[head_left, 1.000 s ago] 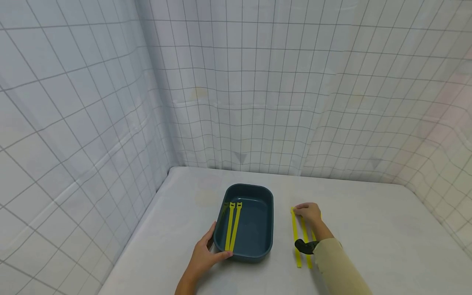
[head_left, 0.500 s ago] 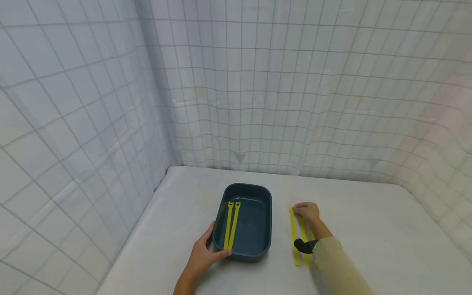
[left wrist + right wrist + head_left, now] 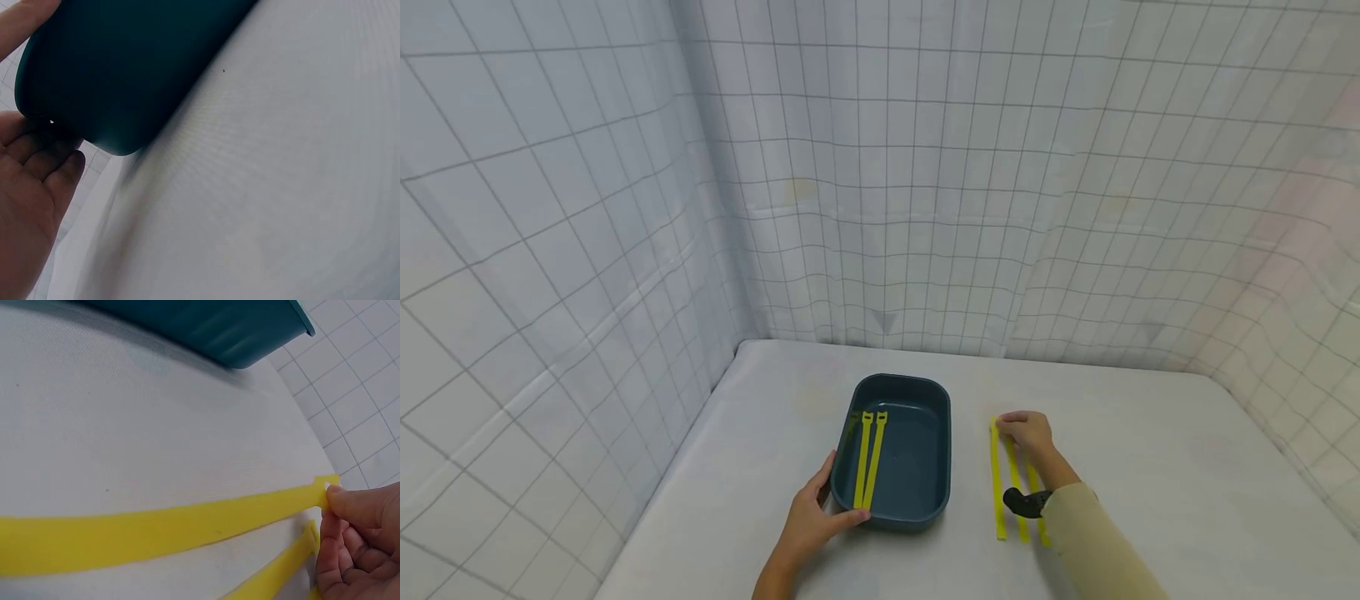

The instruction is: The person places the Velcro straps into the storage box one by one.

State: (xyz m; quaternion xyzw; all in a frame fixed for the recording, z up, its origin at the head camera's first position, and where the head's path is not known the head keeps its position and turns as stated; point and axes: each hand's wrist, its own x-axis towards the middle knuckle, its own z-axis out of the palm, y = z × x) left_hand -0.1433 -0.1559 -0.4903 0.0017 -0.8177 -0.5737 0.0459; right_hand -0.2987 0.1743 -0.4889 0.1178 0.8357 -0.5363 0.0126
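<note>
My left hand (image 3: 811, 527) grips the near left corner of a dark teal plastic tray (image 3: 917, 458), thumb over the near rim and fingers along the left wall. Inside the tray, two yellow cable straps (image 3: 876, 462) with slotted heads lie lengthwise at the left. To its right, my right hand (image 3: 1028, 429) pinches the slotted far end of the leftmost of three yellow straps on the table. In the right wrist view, thumb and fingertip meet at that strap's (image 3: 187, 531) slot. A second strap (image 3: 272, 575) lies beside it, partly hidden behind the hand.
A white cloth covers the table (image 3: 1135, 450). Grid-patterned white curtains (image 3: 880, 167) hang behind it and along both sides. A black device (image 3: 1022, 502) sits on the right wrist, over the straps in the head view.
The view has shifted slightly. Both hands keep their holds, and the strap under the right hand has swung slightly, its near end moving left.
</note>
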